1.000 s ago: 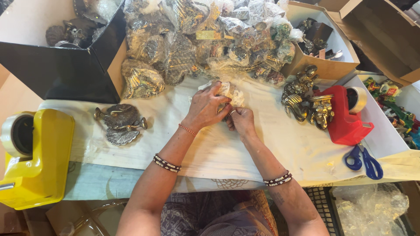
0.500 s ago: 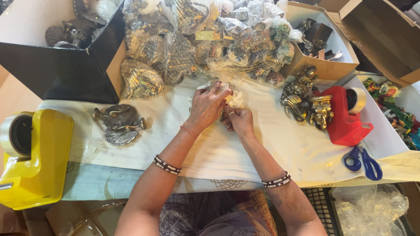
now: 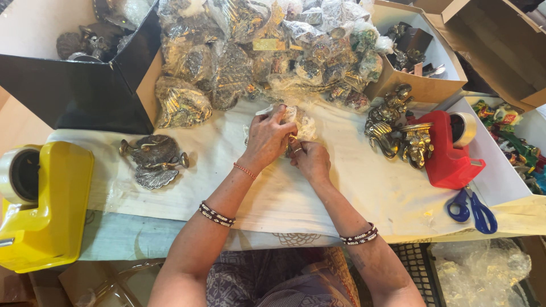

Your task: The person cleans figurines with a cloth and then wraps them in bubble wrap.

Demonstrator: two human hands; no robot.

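Note:
Both of my hands are closed around one small metal figurine in a clear plastic bag (image 3: 300, 122) on the white cloth (image 3: 318, 193). My left hand (image 3: 267, 139) covers it from the left, fingers curled over the top. My right hand (image 3: 310, 160) grips it from below, a ring on one finger. Most of the figurine is hidden by my fingers and the crinkled plastic.
A heap of bagged brass figurines (image 3: 256, 51) lies behind my hands. An unwrapped brass piece (image 3: 152, 162) sits to the left. Yellow tape dispenser (image 3: 42, 204) at front left, red tape dispenser (image 3: 449, 150), loose brass figures (image 3: 395, 128), blue scissors (image 3: 472, 207), cardboard boxes (image 3: 418, 85).
My hands have shifted slightly on the bagged figurine, the left fingers moving over its top. Nothing else has moved.

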